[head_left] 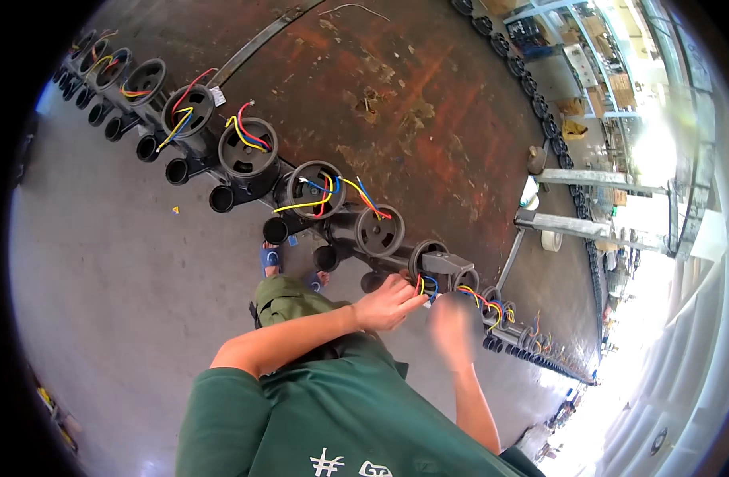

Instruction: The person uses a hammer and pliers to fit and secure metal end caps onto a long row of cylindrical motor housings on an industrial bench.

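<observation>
A row of black round motor housings (380, 238) with coloured wires coming out of their tops runs along the edge of a worn reddish-brown surface. My left hand (390, 302) is closed, its fingertips pinching the red and yellow wires (420, 285) of the housing (424, 253) in front of me. A blue wire (434, 288) loops out beside them. My right hand (452, 322) is raised just to the right of these wires; it is blurred, so its fingers and anything in them cannot be made out. A dark grey flat piece (448, 263) rests across that housing's top.
More housings (249, 151) with red, yellow and blue wires stretch to the far left, each with a short side tube (221, 199). Others recede to the right. Beyond the brown surface (380, 95) stand metal posts (603, 179), a roll of tape (551, 240) and shelves with boxes (595, 71).
</observation>
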A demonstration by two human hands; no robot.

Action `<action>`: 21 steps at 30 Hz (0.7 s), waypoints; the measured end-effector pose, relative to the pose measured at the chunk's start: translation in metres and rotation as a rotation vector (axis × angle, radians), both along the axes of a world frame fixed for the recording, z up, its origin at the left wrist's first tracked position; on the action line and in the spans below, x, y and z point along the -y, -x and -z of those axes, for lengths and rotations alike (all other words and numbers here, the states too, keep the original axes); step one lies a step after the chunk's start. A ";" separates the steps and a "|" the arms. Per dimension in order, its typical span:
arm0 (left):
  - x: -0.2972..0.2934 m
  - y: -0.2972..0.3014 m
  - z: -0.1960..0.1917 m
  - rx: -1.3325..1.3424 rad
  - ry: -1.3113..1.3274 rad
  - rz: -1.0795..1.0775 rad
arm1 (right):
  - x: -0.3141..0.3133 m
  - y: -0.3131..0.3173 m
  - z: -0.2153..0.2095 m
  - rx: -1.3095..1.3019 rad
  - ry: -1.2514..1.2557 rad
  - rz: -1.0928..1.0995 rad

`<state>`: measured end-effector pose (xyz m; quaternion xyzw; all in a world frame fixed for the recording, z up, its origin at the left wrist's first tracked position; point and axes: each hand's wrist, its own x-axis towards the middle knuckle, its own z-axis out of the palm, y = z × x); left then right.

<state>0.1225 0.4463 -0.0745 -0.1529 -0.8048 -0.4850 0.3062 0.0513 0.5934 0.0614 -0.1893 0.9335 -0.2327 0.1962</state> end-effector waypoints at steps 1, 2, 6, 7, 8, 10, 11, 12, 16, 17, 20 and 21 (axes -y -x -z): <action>-0.001 0.001 0.001 0.006 -0.009 0.005 | 0.000 0.002 -0.004 0.017 0.009 -0.007; -0.002 -0.002 0.002 0.001 0.000 0.007 | -0.001 0.002 -0.011 0.143 0.033 0.075; 0.002 -0.001 0.000 -0.025 0.012 -0.011 | -0.003 0.007 -0.042 0.406 0.144 0.287; 0.001 -0.001 0.000 -0.027 0.002 -0.022 | -0.004 0.006 -0.048 0.386 0.192 0.293; 0.000 -0.002 0.000 -0.028 -0.009 -0.034 | -0.005 0.004 -0.047 0.314 0.229 0.270; -0.003 -0.002 -0.002 -0.027 -0.021 -0.030 | -0.012 -0.002 -0.033 0.149 0.279 0.201; -0.002 -0.002 -0.002 -0.029 -0.025 -0.025 | -0.016 -0.004 -0.015 -0.030 0.161 0.054; -0.001 -0.002 -0.004 -0.019 -0.023 -0.018 | -0.019 -0.005 0.004 -0.229 0.041 -0.071; 0.000 -0.003 -0.005 0.022 -0.009 -0.008 | -0.015 0.000 -0.004 0.056 0.050 0.060; 0.000 -0.003 -0.004 0.033 -0.005 -0.006 | -0.013 0.012 -0.002 0.111 0.010 0.071; -0.004 -0.001 0.003 -0.002 -0.001 -0.029 | -0.004 0.012 -0.035 0.412 0.050 0.273; -0.002 -0.002 0.002 0.006 -0.001 -0.013 | -0.004 0.008 -0.044 0.425 0.102 0.306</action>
